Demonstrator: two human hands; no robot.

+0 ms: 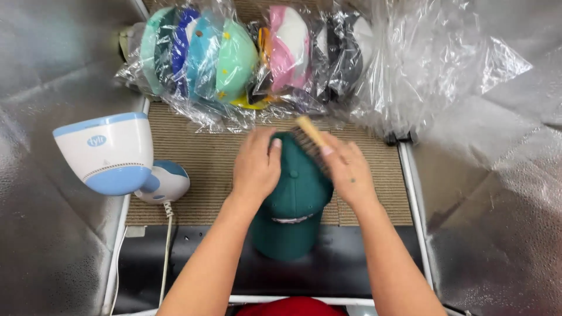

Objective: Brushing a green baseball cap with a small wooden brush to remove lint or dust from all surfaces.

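Tabletop (374,199) with a ribbed tan mat, silvery sheeting on both sides. Dark green cap (293,205) sits at centre, brim toward the person. Left hand (256,167) lies flat on the crown, fingers spread, gripping nothing. Right hand (348,169) has fingers closed round a wooden brush (310,133), bristles on the cap. Behind, a row of bagged caps (234,58) in clear plastic: mint, blue, pink, grey. Left, a white-and-blue steamer (111,153) bearing a small blue oval label.
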